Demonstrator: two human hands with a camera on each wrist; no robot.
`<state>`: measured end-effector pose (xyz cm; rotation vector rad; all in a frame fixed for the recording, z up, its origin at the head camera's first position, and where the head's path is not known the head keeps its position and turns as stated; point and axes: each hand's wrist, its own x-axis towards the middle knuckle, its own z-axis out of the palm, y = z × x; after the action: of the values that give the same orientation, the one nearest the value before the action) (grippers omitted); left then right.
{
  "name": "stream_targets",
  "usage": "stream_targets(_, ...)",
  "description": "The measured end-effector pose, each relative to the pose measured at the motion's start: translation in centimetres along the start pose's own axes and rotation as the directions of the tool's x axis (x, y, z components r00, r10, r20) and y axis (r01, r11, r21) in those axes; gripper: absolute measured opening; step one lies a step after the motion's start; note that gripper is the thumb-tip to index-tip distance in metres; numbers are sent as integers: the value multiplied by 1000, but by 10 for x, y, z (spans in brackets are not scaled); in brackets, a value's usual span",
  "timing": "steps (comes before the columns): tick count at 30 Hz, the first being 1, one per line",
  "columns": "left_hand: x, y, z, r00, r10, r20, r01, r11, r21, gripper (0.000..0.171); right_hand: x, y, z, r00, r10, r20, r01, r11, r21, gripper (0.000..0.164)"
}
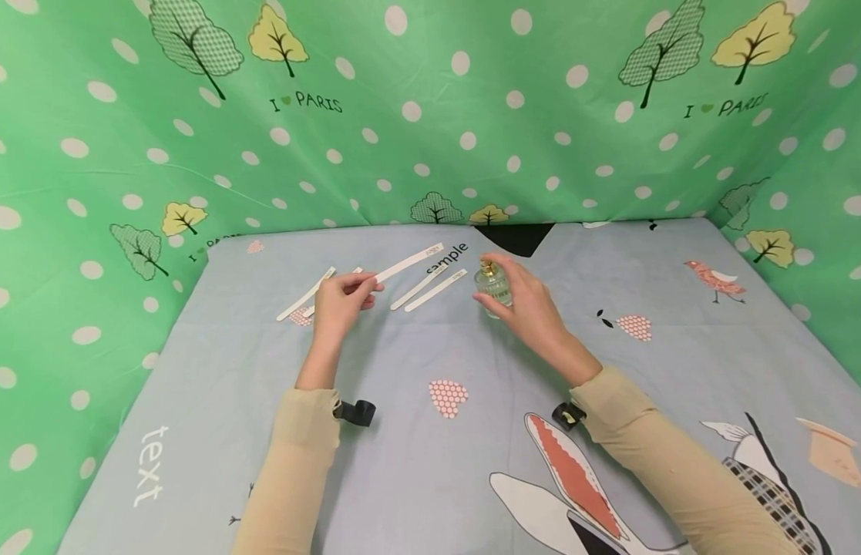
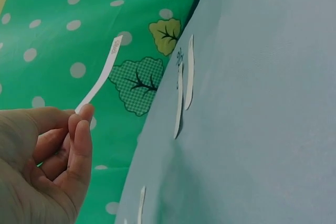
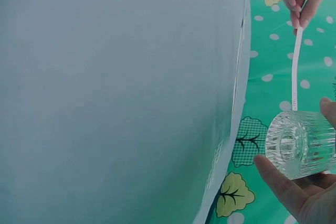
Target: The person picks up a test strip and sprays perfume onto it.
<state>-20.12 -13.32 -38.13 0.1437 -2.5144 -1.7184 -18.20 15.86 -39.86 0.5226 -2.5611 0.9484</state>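
Between thumb and fingers, my left hand pinches one end of a white perfume test strip. The strip bows slightly and bears small print at its free end, which points toward the bottle. My right hand holds a clear glass perfume bottle with a gold neck, a finger on its top. Seen from the right wrist, the ribbed base of the bottle faces the camera, and thumb and fingers lie around its sides.
Two more test strips lie side by side on the blue printed cloth, between the hands. Others lie left of my left hand, partly behind it. A green dotted curtain hangs along the back and sides.
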Motion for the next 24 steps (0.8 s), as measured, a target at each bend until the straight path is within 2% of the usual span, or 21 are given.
stream_targets(6, 3, -6, 2, 1000, -27, -16, 26, 999, -29, 25, 0, 0, 0, 1000, 2, 4, -2, 1000, -5, 58)
stream_targets(24, 10, -26, 4, 994, -110, -23, 110, 994, -2, 28, 1, 0, 1, 1000, 8, 9, -8, 1000, -3, 58)
